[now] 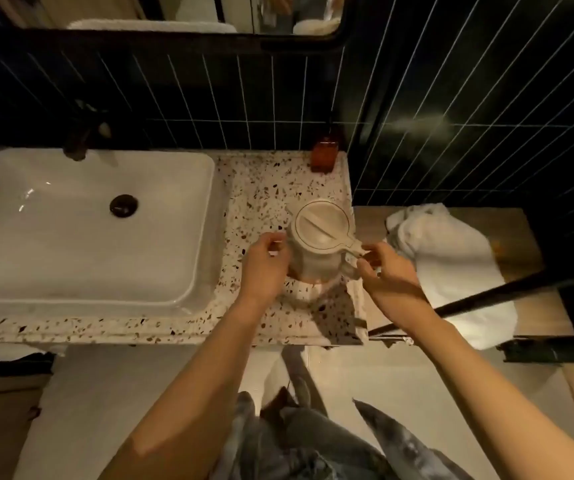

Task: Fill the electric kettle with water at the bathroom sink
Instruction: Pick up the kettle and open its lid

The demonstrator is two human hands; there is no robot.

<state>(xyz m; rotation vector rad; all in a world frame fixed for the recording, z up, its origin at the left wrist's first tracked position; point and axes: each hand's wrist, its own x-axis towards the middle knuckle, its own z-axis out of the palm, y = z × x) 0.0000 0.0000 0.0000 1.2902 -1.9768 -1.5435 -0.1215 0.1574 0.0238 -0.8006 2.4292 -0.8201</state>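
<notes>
A cream electric kettle point(320, 237) stands upright on the speckled terrazzo counter point(264, 181), right of the white rectangular sink point(81, 271). Its lid is closed. My left hand point(266, 263) rests against the kettle's left side with curled fingers. My right hand point(384, 268) pinches the handle end at the kettle's right, near the lid's tab. The dark tap point(79, 142) stands behind the sink, with no water running. A dark drain plug point(123, 205) sits in the basin.
An amber soap bottle point(324, 155) stands at the counter's back right corner. A white towel point(451, 271) lies on a lower wooden shelf to the right. A black rail point(520, 287) crosses in front of it. Dark tiled walls stand behind.
</notes>
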